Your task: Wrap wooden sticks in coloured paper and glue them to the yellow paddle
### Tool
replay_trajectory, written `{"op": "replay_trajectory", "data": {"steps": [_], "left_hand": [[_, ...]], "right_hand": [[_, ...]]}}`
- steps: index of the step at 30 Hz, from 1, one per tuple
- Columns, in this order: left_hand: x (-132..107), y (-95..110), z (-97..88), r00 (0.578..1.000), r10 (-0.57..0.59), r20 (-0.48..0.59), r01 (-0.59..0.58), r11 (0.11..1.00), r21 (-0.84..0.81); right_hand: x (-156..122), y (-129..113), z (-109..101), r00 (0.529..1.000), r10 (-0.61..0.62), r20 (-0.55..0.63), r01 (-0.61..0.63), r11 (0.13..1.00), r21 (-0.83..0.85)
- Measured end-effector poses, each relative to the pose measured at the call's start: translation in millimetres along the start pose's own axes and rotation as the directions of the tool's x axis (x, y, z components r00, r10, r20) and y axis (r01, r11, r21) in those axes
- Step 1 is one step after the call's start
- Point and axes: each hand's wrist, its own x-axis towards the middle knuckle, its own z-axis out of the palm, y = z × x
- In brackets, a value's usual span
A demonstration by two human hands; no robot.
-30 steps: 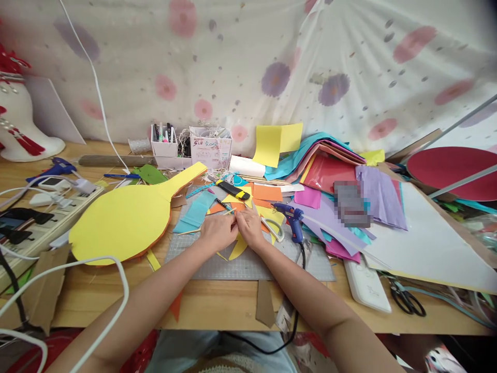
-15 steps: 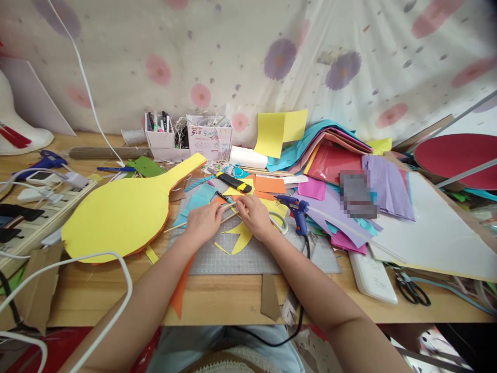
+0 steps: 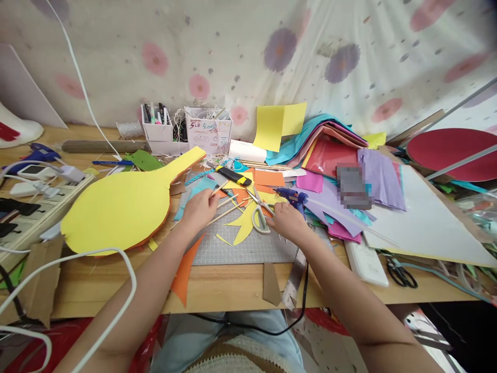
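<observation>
My left hand (image 3: 200,207) rests on the grey cutting mat (image 3: 240,251), its fingers pinched on a thin wooden stick (image 3: 219,188) that points up and to the right. More sticks (image 3: 227,210) lie beside it. My right hand (image 3: 286,221) lies over the handle of the blue glue gun (image 3: 290,195), fingers curled around it. Its fingertips are close to the pale-handled scissors (image 3: 259,217). A cut yellow paper shape (image 3: 243,228) lies on the mat between my hands.
A big yellow paddle-shaped card (image 3: 116,207) lies to the left, and an orange scrap (image 3: 185,269) hangs over the table edge. Coloured paper sheets (image 3: 330,155) are piled at the right, on a white board (image 3: 423,228). Black scissors (image 3: 399,272), pen boxes (image 3: 186,132) and a white cable (image 3: 97,259) are also there.
My hands have parted. The right one moved right from the sticks to the glue gun, uncovering the scissors. The left one moved slightly left with a stick.
</observation>
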Motion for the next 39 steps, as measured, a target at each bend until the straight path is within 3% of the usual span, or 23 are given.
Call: {"op": "replay_trajectory", "data": {"steps": [6,10,12,14,16,18,22,29,34,39], "left_hand": [[2.0,-3.7,7.9,0.998,0.064,-0.004,-0.064,0.993,-0.098],[-0.4,-0.5,7.2,0.997,0.071,-0.032,-0.073,0.993,-0.095],[-2.1,1.0,5.1,0.998,0.026,-0.064,-0.03,0.998,-0.062],[-2.9,1.1,3.8,0.996,-0.022,-0.088,0.02,0.999,-0.027],[-2.7,0.1,3.9,0.993,-0.051,-0.109,0.05,0.999,-0.017],[-1.7,-1.1,5.3,0.988,-0.066,-0.14,0.062,0.998,-0.034],[0.1,-2.3,6.8,0.978,-0.078,-0.195,0.063,0.995,-0.08],[-1.0,-1.2,0.3,0.942,-0.172,-0.288,0.105,0.967,-0.234],[-5.1,0.8,5.8,0.95,-0.096,-0.296,-0.016,0.935,-0.354],[-8.1,3.9,16.5,0.966,0.02,-0.259,-0.158,0.836,-0.526]], "right_hand": [[0.7,-11.1,-1.4,0.997,0.055,-0.049,-0.051,0.996,0.078],[1.3,-0.9,-7.3,0.991,0.124,0.042,-0.131,0.959,0.253],[0.2,11.3,-10.2,0.987,0.103,0.12,-0.147,0.879,0.453],[-1.8,21.4,-12.5,0.991,0.006,0.135,-0.097,0.729,0.677],[-3.2,23.5,-13.9,0.996,-0.075,0.039,0.01,0.56,0.828],[-2.6,15.9,-15.2,0.994,-0.068,-0.085,0.108,0.486,0.867],[5.6,-12.5,-18.1,0.982,-0.027,-0.185,0.166,0.582,0.796],[23.7,-40.0,-12.0,0.929,-0.167,-0.33,0.343,0.72,0.603],[26.3,-50.6,-5.9,0.9,-0.197,-0.388,0.386,0.771,0.506],[19.5,-53.1,-8.1,0.888,-0.249,-0.388,0.43,0.748,0.506]]}}
